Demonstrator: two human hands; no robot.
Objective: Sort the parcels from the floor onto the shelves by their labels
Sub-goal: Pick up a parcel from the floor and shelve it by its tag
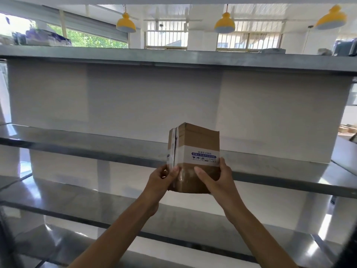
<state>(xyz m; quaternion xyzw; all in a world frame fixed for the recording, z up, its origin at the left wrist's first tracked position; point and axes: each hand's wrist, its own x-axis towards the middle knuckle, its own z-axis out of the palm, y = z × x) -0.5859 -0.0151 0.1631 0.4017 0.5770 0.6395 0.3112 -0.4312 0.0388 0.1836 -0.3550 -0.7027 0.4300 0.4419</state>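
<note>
A brown cardboard parcel with a white tape band printed in blue is held upright in front of the grey metal shelving. My left hand grips its lower left corner at the taped seam. My right hand holds its lower right side, fingers across the front face. The parcel's lower part overlaps the front edge of a middle shelf; I cannot tell whether it rests on the shelf.
The shelf unit has a top shelf with packages at its left end and dark items at its right. Two lower shelves run below. White panels back the unit. Yellow lamps hang overhead.
</note>
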